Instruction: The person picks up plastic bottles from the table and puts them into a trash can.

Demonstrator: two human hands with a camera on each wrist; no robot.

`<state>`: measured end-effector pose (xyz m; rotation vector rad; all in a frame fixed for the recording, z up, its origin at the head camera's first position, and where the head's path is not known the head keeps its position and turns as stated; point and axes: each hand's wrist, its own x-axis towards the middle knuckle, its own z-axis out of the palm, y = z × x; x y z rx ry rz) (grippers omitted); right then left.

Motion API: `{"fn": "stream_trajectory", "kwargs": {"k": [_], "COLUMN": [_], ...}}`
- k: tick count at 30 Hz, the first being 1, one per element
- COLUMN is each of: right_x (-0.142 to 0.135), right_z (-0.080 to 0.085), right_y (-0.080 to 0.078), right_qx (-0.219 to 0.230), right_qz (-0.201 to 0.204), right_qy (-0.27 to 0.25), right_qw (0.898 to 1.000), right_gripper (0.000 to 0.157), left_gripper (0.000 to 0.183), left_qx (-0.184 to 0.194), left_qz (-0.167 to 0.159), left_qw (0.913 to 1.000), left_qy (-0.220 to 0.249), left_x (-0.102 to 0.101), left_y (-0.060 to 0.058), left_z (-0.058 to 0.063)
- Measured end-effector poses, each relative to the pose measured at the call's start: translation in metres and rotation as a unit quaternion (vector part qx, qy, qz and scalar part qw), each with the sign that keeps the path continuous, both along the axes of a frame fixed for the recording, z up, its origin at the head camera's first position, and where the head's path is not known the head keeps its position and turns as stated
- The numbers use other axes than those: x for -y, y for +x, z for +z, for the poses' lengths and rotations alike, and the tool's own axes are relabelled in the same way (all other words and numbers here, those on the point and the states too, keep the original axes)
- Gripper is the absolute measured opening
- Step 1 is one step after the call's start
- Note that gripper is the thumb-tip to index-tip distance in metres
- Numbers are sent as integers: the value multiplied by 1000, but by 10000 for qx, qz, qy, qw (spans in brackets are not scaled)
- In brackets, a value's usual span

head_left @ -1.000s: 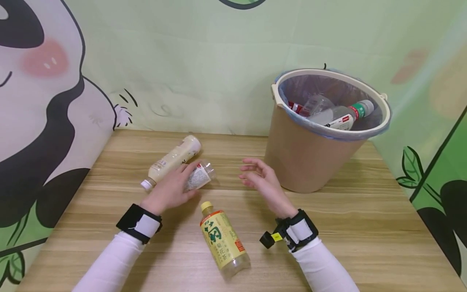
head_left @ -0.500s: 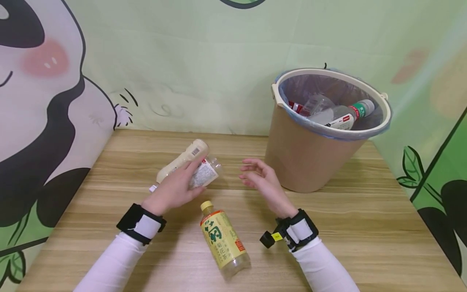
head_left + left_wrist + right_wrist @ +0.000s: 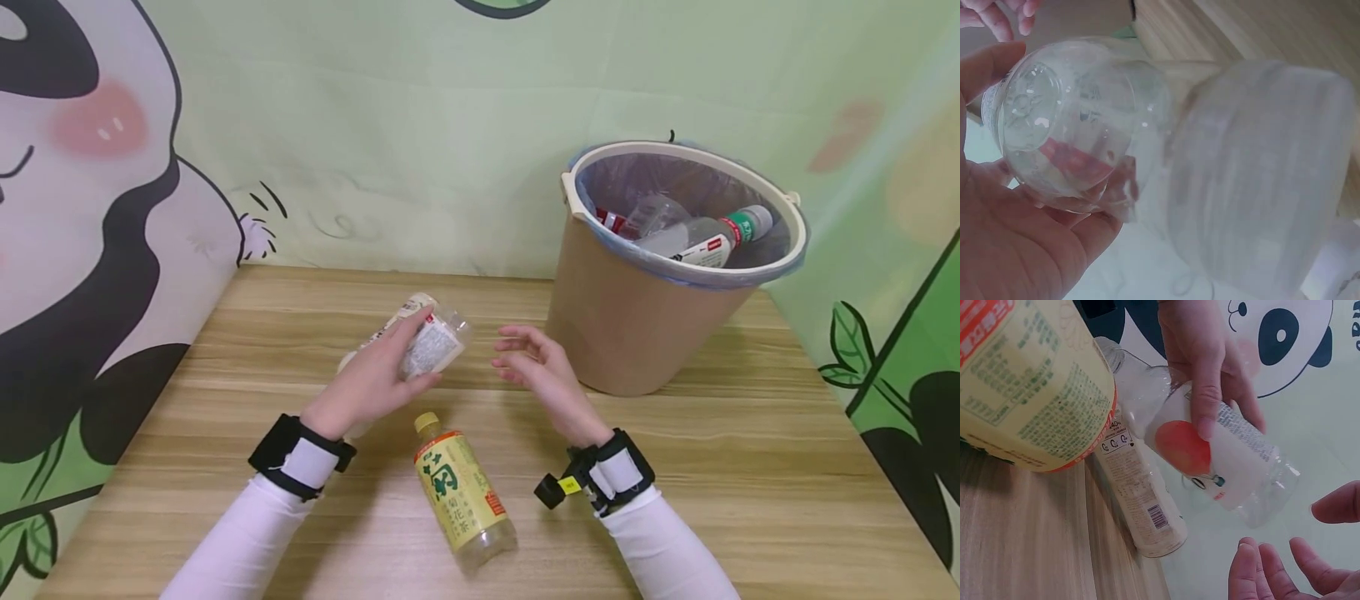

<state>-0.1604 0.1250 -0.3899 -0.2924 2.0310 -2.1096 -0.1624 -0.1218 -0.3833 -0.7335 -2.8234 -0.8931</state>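
In the head view my left hand grips a clear plastic bottle with a white label. The right wrist view shows a peach picture on that label and the thumb across the bottle, which is tilted. A cream-coloured bottle lies on the table behind it, mostly hidden by my left hand in the head view. My right hand holds nothing, its fingers loosely bent, left of the bin. Between my forearms lies a yellow-labelled tea bottle with a yellow cap.
A brown bin with a pale rim and a bag liner stands at the back right of the wooden table. Several clear bottles lie inside it, one with a green-banded neck. A panda-printed backdrop rises behind the table.
My left hand has moved right and slightly up with the clear bottle. The cream-coloured bottle has shifted right too. My right hand and the tea bottle have stayed nearly still.
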Motion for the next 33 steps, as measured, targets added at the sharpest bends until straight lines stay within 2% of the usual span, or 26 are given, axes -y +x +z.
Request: {"fn": "stream_trajectory", "kwargs": {"k": [4, 9, 14, 17, 20, 22, 26, 30, 33], "right_x": [0, 1, 2, 2, 3, 4, 6, 9, 11], "right_z": [0, -1, -2, -1, 0, 0, 1, 1, 2], "right_y": [0, -1, -2, -1, -1, 0, 0, 1, 2], "right_qx": [-11, -109, -224, -291, -394, -491, -787, -1145, -1364], "right_qz": [-15, -114, -259, -289, -295, -283, -170, -1, 131], "right_qy": [-5, -64, -121, -71, -3, 35, 146, 251, 261], "right_qw": [10000, 9999, 9993, 9991, 9988, 9984, 9966, 9931, 9902], "right_gripper": [36, 37, 36, 36, 37, 39, 42, 45, 48], "left_gripper": [87, 89, 88, 87, 85, 84, 81, 79, 79], "left_qx": [-58, -214, -247, -195, -42, 139, 541, 848, 978], "left_qz": [18, -27, 22, 170, 238, 165, -6, -3, 75], "left_qw": [9998, 9974, 9919, 9871, 9798, 9728, 9584, 9499, 9491], "left_qy": [191, 690, 1250, 1580, 1983, 2306, 2801, 3009, 2992], "left_x": [-5, -9, -14, -17, -21, -25, -35, -44, -49], "left_y": [0, 0, -1, 0, 1, 3, 11, 19, 22], "left_z": [5, 9, 11, 13, 14, 17, 30, 42, 46]}}
